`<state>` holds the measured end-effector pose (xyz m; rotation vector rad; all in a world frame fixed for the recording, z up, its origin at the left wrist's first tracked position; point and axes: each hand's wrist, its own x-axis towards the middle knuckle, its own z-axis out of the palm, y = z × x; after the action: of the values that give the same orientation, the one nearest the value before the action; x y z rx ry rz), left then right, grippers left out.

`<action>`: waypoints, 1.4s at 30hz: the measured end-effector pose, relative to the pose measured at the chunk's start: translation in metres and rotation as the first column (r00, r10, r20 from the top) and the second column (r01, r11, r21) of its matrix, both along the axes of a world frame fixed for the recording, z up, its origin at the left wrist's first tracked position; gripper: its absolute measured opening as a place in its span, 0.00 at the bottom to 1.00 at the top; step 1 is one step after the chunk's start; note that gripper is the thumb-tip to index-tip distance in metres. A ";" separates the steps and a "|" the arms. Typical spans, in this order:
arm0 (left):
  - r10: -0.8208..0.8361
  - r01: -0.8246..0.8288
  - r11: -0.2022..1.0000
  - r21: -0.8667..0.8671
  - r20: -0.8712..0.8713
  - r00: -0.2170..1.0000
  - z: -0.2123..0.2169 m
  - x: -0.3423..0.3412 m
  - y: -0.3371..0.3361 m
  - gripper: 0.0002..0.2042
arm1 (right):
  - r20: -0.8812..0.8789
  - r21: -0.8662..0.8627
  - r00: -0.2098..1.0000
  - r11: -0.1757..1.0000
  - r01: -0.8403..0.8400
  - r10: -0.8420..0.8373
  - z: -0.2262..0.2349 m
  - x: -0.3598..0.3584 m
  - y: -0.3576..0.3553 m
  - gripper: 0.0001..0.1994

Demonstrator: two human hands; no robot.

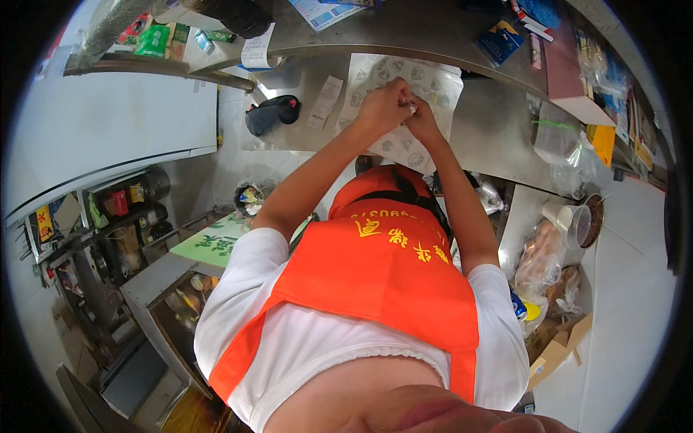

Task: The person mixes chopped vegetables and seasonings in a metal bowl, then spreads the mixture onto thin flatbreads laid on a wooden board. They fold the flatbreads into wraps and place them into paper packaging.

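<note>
Both my hands meet above a sheet of white paper printed with grey patterns (440, 90), which lies on the metal counter (484, 119). My left hand (385, 107) is closed, its fingers bent over toward the right. Close against it, my right hand (422, 121) is also closed. A small whitish bit (412, 109) shows between the fingers, too small to name. Left of the sheet lie a paper slip (325, 102) and a black pouch-like thing with red spots (271, 115).
A metal shelf (404, 32) runs above the counter, holding a dark blue box (499, 42) and papers. Clear plastic bags (570, 148) hang at the right, above a bag of eggs (538, 252). A bin (250, 198) stands below left, near a green sign (213, 242).
</note>
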<state>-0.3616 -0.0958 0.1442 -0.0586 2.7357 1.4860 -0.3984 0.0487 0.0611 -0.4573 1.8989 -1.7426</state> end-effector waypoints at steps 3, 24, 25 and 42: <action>0.019 -0.019 0.999 -0.037 0.002 1.000 0.003 0.003 -0.003 0.16 | 0.088 0.021 0.996 1.000 -0.003 0.001 0.003 0.005 0.002 0.16; -0.133 -0.210 0.622 0.754 0.366 0.921 -0.043 0.008 -0.033 0.07 | 0.324 -0.191 0.936 0.959 0.207 -0.138 0.017 0.003 0.006 0.20; -0.145 -0.173 0.665 0.727 0.353 0.924 -0.043 0.007 -0.027 0.06 | 0.326 -0.205 0.944 0.970 0.129 -0.057 0.005 0.001 0.006 0.19; 0.089 -0.089 0.996 -0.001 0.121 0.989 -0.132 -0.002 -0.040 0.28 | 0.032 -0.025 0.886 0.886 0.463 -0.462 -0.002 0.007 0.091 0.23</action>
<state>-0.3641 -0.1356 0.0120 -0.2652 2.6660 1.4568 -0.3917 0.1393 0.0586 0.0203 2.0848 -2.0618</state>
